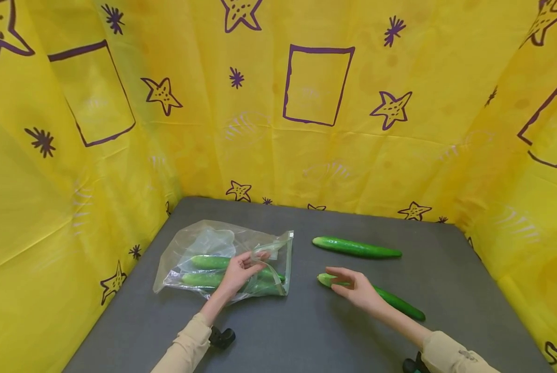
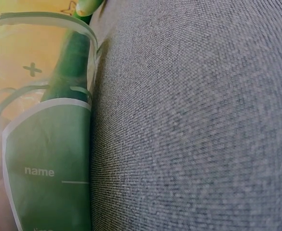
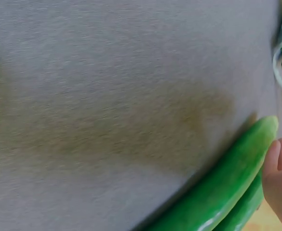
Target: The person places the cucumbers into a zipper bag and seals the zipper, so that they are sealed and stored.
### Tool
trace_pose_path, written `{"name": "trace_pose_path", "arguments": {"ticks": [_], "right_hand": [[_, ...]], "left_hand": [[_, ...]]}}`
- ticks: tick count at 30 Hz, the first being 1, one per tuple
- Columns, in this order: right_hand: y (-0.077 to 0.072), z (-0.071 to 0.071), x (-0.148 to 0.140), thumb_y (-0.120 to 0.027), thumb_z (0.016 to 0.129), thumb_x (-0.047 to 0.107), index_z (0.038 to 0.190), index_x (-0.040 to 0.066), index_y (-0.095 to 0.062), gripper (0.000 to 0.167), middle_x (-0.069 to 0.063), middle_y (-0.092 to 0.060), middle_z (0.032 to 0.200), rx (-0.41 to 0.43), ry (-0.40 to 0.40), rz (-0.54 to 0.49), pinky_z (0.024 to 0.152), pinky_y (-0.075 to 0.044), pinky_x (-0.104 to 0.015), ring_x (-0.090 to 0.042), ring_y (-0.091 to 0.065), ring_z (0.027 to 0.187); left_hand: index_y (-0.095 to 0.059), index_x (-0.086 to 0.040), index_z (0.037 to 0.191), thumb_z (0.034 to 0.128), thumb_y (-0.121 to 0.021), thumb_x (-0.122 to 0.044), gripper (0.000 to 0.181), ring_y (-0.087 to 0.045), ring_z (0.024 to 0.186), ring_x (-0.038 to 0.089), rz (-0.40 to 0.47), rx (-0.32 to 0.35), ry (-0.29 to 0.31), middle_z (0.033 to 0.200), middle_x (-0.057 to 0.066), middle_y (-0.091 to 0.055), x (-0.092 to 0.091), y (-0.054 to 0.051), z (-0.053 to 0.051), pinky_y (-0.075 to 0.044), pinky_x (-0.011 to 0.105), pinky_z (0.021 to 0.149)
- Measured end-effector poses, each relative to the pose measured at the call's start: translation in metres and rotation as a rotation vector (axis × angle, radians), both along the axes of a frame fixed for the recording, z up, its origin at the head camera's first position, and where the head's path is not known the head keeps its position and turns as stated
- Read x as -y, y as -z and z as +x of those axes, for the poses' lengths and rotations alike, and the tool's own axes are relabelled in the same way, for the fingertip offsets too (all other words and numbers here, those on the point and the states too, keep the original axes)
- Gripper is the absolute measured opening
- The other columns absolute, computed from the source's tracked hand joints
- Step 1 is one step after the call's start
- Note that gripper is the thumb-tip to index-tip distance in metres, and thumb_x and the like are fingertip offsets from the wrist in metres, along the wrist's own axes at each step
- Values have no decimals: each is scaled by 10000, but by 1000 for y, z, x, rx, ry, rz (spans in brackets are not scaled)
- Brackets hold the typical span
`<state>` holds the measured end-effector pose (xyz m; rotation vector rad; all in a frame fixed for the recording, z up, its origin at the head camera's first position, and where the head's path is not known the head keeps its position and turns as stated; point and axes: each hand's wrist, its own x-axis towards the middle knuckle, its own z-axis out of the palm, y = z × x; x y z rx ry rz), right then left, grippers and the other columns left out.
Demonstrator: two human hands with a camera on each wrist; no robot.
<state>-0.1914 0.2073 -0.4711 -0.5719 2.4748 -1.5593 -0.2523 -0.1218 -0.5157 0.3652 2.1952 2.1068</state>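
Observation:
A clear zip bag (image 1: 173,261) with cucumbers (image 1: 203,280) inside lies on the left of the table. My left hand (image 1: 239,272) pinches the bag's rim near its mouth, which gapes on the right side. In the left wrist view the bag's green label (image 2: 49,154) reads "name". To the right, a cucumber (image 1: 401,303) lies slanted under my right hand (image 1: 359,291). That hand hovers at its pale end, thumb and fingers apart; whether it touches the cucumber I cannot tell. Another cucumber (image 1: 357,247) lies farther back, also seen behind the near cucumber (image 3: 227,183) from the right wrist.
The grey table (image 1: 278,336) carries the bag on the left and the two loose cucumbers on the right. Yellow cloth (image 1: 278,155) with purple drawings encloses the back and both sides. A dark strap device (image 1: 222,338) sits at my left wrist.

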Motion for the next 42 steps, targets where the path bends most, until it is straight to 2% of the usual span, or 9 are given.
{"name": "trace_pose_path", "arguments": {"ticks": [4, 7, 11, 15, 19, 27, 34, 39, 42], "right_hand": [[4, 5, -16, -611, 899, 28, 1322, -35, -506, 440, -286, -530, 1320, -6, 33, -1, 830, -517, -188, -445, -572, 1107], [5, 11, -27, -619, 899, 48, 1322, -21, -512, 442, -287, -530, 1319, -3, 69, 8, 820, -523, -197, -399, -594, 1094], [2, 18, -40, -626, 897, 63, 1329, -31, -499, 461, -310, -501, 1334, 28, 121, 3, 825, -523, -188, -312, -613, 1100], [0, 24, -57, -641, 890, 86, 1333, -35, -495, 482, -291, -503, 1342, 48, 207, 19, 806, -522, -175, -161, -637, 1076], [-1, 29, -75, -654, 890, 140, 1343, 1, -500, 498, -203, -548, 1337, 54, 297, 89, 783, -520, -179, -88, -633, 1057], [-7, 33, -113, -646, 904, 240, 1386, 27, -456, 560, -188, -531, 1361, 88, 378, 241, 795, -524, -271, 23, -600, 988], [-4, 33, -139, -607, 929, 277, 1438, -29, -334, 654, -294, -413, 1422, 245, 345, 296, 863, -515, -482, -396, -549, 1169], [1, 32, -150, -596, 931, 309, 1434, -54, -318, 680, -323, -388, 1422, 336, 301, 319, 875, -508, -489, -457, -486, 1217], [4, 34, -155, -604, 925, 307, 1423, -53, -343, 667, -326, -398, 1414, 345, 271, 315, 875, -509, -482, -466, -474, 1223]], "left_hand": [[-576, 103, 933, 866, -672, -60, 200, -671, 811, 16, 0, 9, 10, 1052, 237, -691, 0, -5, 2, -489, 176, 660], [-520, 137, 854, 868, -660, -35, 222, -646, 749, 9, -4, 12, 25, 923, 185, -719, -1, -17, 7, -440, 164, 603], [-395, 121, 759, 863, -658, -10, 312, -597, 679, 12, 4, 10, 31, 755, -112, -678, 0, -17, 7, -350, 174, 542], [-391, 103, 748, 864, -667, -32, 329, -616, 700, 14, 18, -1, 23, 781, -76, -701, 1, -1, 0, -367, 173, 553], [-386, 101, 751, 866, -668, -43, 337, -631, 716, 9, 23, -23, 28, 804, -52, -713, 1, 1, 1, -392, 175, 570], [-345, 68, 729, 867, -655, -14, 350, -634, 719, 22, 25, 5, 30, 709, -124, -635, 0, -13, 6, -353, 174, 552], [-454, 86, 785, 866, -657, -14, 240, -681, 801, 42, 31, 4, 33, 871, -29, -733, 1, -8, 3, -432, 180, 606], [-563, 112, 945, 870, -669, -63, 219, -681, 833, 23, 16, 1, 23, 1064, 249, -682, 1, 0, 1, -480, 178, 657], [-585, 117, 1067, 873, -667, -74, 285, -677, 859, 16, 19, 2, 31, 1147, 305, -624, 0, 1, 1, -509, 179, 710]]}}
